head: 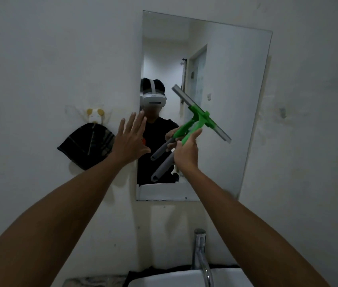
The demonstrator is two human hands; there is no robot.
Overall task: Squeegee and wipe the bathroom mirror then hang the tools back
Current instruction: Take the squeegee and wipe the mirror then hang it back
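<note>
Right hand [185, 151] grips the green squeegee [200, 119] mid-frame, left hand [129, 139] splayed empty; that tilted blade risks streaking the mirror [236, 79].

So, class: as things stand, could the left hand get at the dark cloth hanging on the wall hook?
Probably yes. The left hand is open, empty, and just right of the dark cloth, with nothing between them; the right hand holds the squeegee.
</note>
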